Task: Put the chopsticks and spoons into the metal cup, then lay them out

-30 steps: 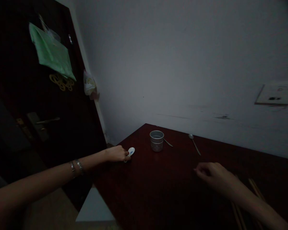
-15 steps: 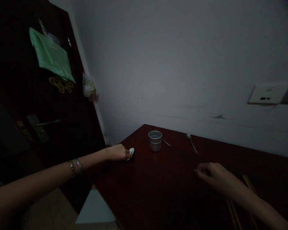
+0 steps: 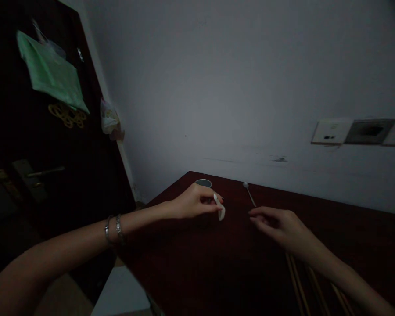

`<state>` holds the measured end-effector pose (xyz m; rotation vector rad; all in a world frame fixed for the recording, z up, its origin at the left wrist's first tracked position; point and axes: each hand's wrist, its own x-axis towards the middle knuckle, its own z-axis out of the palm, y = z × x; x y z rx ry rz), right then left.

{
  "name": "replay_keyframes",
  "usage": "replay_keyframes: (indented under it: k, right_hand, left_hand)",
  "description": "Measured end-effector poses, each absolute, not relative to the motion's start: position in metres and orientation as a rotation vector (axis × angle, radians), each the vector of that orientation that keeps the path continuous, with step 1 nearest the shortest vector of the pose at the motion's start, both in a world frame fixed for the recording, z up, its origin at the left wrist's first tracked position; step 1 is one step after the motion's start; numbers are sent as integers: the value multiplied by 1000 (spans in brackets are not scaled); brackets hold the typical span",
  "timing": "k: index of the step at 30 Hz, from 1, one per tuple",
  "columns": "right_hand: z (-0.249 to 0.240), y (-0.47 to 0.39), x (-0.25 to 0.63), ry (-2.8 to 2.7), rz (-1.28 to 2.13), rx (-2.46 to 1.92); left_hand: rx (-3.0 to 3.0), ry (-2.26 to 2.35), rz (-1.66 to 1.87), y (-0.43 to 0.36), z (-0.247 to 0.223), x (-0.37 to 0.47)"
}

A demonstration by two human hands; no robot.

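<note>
My left hand (image 3: 197,201) pinches a small white curved soup spoon (image 3: 221,213) between thumb and fingers, above the dark red table (image 3: 197,267). Behind that hand stands a metal cup (image 3: 203,183); only its rim shows, the rest hidden by the hand. My right hand (image 3: 276,221) hovers over the table, its thumb and fingers curled with a gap between them, and nothing shows in it. Just beyond its fingertips lies a long-handled metal spoon (image 3: 250,195), bowl toward the wall.
Several chopsticks (image 3: 296,281) lie under my right forearm. A pale wall (image 3: 237,96) with socket plates (image 3: 332,131) rises along the table's back edge. To the left is a dark door (image 3: 95,175) with a green cloth (image 3: 54,70) hanging on it. A white surface (image 3: 120,292) sits below the table's left edge.
My left hand has carried the white soup spoon right, from the table's left edge to in front of the cup. My right hand has moved left toward the metal spoon, and its fingers have loosened. The view has turned slightly right.
</note>
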<state>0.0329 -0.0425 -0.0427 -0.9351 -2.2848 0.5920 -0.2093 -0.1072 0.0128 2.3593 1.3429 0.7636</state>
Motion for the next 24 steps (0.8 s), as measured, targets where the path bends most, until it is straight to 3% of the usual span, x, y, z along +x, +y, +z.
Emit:
replay_keyframes:
  k: [7, 16, 24]
  right_hand:
    - [-5, -61, 46, -1969, 445, -852]
    - [11, -55, 55, -2071, 11, -913]
    - [14, -50, 65, -2177, -66, -962]
  left_hand:
    - [2207, 1191, 936, -77, -1, -157]
    - [2242, 1245, 1066, -54, -4, -111]
    - [2277, 1228, 1058, -48, -7, -90]
